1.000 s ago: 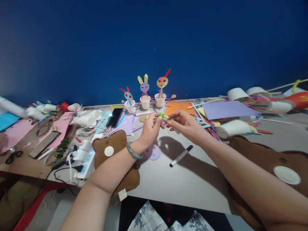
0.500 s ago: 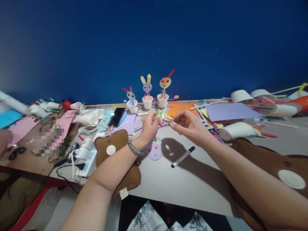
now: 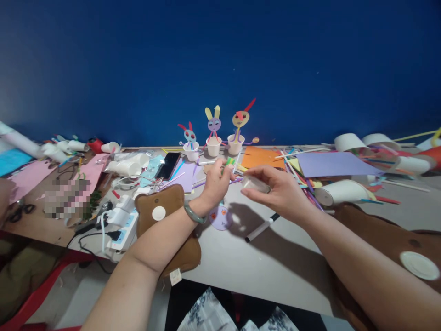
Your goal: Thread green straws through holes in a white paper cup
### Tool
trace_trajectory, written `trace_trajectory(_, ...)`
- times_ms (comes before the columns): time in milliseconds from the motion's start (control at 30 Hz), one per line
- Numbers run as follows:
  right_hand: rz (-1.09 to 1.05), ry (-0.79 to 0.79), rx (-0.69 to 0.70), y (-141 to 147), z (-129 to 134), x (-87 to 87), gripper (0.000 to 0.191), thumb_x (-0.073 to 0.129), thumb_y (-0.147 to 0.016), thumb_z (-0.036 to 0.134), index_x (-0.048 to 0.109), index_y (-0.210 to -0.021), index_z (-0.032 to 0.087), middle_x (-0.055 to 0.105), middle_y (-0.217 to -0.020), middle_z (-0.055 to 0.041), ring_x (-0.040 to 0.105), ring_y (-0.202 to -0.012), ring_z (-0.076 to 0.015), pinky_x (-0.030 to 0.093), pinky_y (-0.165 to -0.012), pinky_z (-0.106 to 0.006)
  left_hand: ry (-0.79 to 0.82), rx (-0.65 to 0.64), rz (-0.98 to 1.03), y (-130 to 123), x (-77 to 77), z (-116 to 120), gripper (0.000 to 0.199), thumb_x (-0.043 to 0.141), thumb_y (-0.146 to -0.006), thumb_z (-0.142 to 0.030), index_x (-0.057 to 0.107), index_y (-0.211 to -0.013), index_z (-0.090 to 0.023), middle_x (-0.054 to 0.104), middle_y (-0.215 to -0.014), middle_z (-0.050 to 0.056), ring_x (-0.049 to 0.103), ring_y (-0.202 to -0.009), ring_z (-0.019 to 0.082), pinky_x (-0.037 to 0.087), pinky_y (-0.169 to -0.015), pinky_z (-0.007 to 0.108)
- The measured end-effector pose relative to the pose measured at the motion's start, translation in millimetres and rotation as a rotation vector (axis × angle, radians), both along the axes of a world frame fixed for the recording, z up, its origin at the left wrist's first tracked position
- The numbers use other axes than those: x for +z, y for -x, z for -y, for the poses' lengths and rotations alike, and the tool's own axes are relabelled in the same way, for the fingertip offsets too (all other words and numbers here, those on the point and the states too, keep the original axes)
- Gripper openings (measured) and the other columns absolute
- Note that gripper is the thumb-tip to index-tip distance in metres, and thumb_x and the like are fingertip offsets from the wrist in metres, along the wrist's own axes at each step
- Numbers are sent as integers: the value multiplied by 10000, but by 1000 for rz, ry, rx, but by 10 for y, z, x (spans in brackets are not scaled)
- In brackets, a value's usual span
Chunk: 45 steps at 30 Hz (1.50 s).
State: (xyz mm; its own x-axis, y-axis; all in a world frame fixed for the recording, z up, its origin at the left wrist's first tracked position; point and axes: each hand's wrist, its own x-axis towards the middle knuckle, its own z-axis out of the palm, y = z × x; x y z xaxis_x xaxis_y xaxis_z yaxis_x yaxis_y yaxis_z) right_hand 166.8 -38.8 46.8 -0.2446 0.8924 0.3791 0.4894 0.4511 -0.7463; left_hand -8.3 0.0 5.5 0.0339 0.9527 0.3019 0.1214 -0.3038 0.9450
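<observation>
My left hand (image 3: 217, 179), a bracelet at its wrist, pinches a small green and yellow piece (image 3: 230, 161). Close by on the right, the thumb and fingers of my right hand (image 3: 272, 186) close around a round, see-through whitish object (image 3: 254, 184) that looks like a roll of clear tape. Beneath my hands lies a purple paper disc (image 3: 221, 218) with a drawn face. A black-and-white marker (image 3: 262, 228) rests to its right. Behind stand paper-cup puppets: a small eared one (image 3: 189, 136), a purple rabbit (image 3: 214, 124) and a yellow-faced one (image 3: 240, 119).
A brown bear-shaped pad (image 3: 172, 225) and a power strip (image 3: 124, 236) lie left, with a phone (image 3: 167, 165) beyond. Orange paper (image 3: 262, 157), purple paper (image 3: 337, 163) and a paper cup (image 3: 341, 190) are at right. Another person's arm (image 3: 5, 202) shows far left.
My right hand has turned, so the round clear object shows more of its face. My left hand keeps its pinch. The view has shifted slightly.
</observation>
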Motion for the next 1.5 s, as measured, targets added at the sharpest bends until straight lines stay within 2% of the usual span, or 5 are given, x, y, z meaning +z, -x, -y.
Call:
trace_trajectory(167, 252, -282, 19, -13, 44, -60, 326, 669, -793, 264, 643, -1112, 203, 748, -1088, -121, 727, -987, -304, 569, -871, -419, -2, 10, 1, -8, 32, 20, 57, 510, -973, -231, 533, -935, -196, 598, -645, -44, 602, -640, 115, 459, -671, 233)
trace_trajectory(367, 387, -460, -42, -28, 22, -185, 287, 580, -944, 397, 608, -1128, 179, 746, -982, -145, 736, -881, -301, 576, -744, -396, -12, 22, 4, 11, 35, 16, 69, 509, -979, -246, 537, -940, -197, 594, -647, -44, 601, -652, 117, 469, -693, 239)
trace_trajectory(967, 493, -669, -102, 17, 196, -89, 107, 521, -983, 305, 566, -948, 214, 707, -784, -86, 670, -628, -224, 424, -510, -319, -108, 47, -100, -4, 22, 58, 84, 514, -982, -263, 565, -955, -203, 597, -671, -42, 594, -648, 117, 455, -685, 245)
trace_trajectory(1267, 553, -794, -117, 71, 369, 99, 118, 560, -976, 240, 527, -1088, 223, 770, -1034, -136, 744, -882, -279, 540, -696, -367, -90, -7, -60, 16, 36, 50, 138, 476, -1002, -338, 534, -1029, -216, 591, -715, -30, 604, -703, 136, 475, -734, 269)
trace_trajectory(1500, 433, -701, -46, 65, 378, 88, 219, 553, -972, 239, 535, -1189, 217, 757, -1094, -146, 743, -949, -295, 570, -775, -391, -186, 8, -128, 7, 57, 111, 152, 423, -1027, -327, 508, -1087, -215, 609, -793, 4, 595, -741, 150, 481, -744, 290)
